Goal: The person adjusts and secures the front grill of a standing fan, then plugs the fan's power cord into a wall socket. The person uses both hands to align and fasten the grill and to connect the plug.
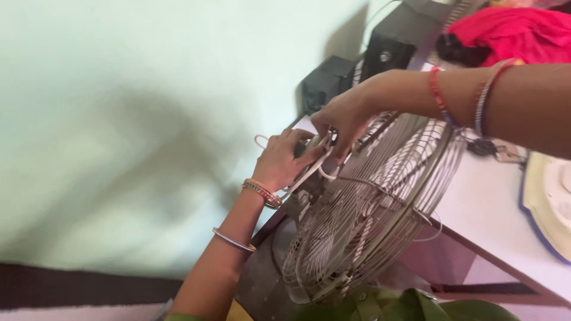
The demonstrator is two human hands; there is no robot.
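A table fan with a round grey wire guard (369, 220) stands on a dark base (262, 279) beside a pale wall. My left hand (282, 160) wraps around the motor housing at the back of the fan, with a white cord (309, 175) looping past its fingers. My right hand (342, 119) reaches in from the right and pinches a small part at the top rear of the fan, just above the left hand. Bangles ring both wrists. The motor housing is mostly hidden by the two hands.
A white table (493, 214) runs to the right, with a cream and blue plate-like object (550, 202) at its edge. Black boxes (327, 80) sit behind the fan against the wall. Red cloth (517, 32) lies at the top right. Green fabric (404, 306) is at the bottom.
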